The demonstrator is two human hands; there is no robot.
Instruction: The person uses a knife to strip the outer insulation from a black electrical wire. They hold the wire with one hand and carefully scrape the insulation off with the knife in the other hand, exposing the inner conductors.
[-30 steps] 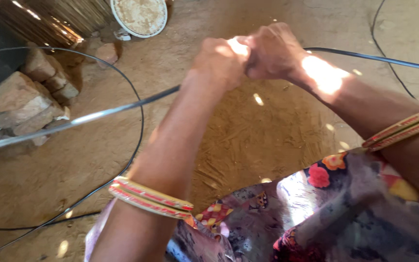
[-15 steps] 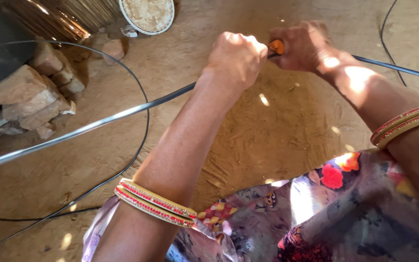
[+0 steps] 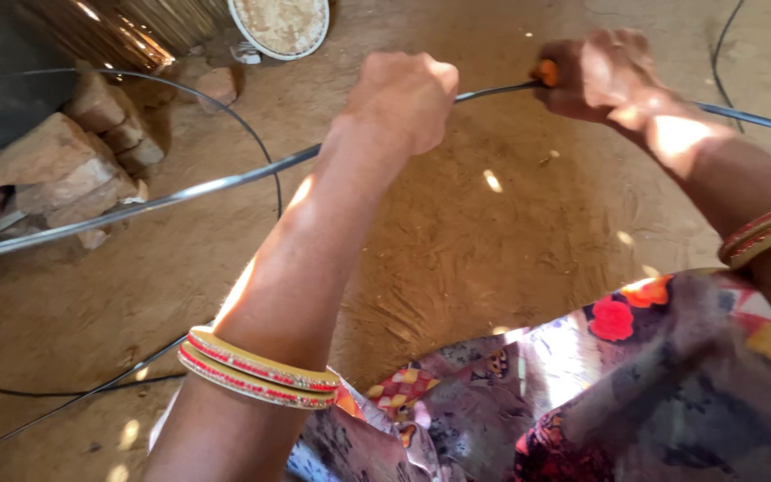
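Two hands on one long grey strip [image 3: 180, 192], thin and springy, looks like split cane or metal band; cannot tell which.

- L hand [image 3: 403, 98]: fist closed round strip at mid-length, knuckles up, grip tight.
- R hand [image 3: 613, 76]: closed on an orange-handled tool [image 3: 544, 71], blade hidden; tool sits against strip just right of L hand.
- Change: 1 s ago both fists touched over strip; 0.5 s ago apart, orange handle showing; now gap wider, R hand further along strip. Judged: tool being drawn along strip, away from L hand, i.e. scraping or splitting stroke under way.
- Strip: runs left past L hand over stone pile [image 3: 64, 170], right past R hand off edge; more of it loops over earth floor [image 3: 493, 259] below-left of L hand.
- Containers: round woven tray [image 3: 280, 25] above-left of L hand, pale grainy contents, kind unclear. Dark round vessel [image 3: 2, 89] atop stone pile, far left of L hand; contents not visible.
- Misc: striped bangles [image 3: 256, 368] on L forearm, patterned cloth [image 3: 635, 393] below R hand.
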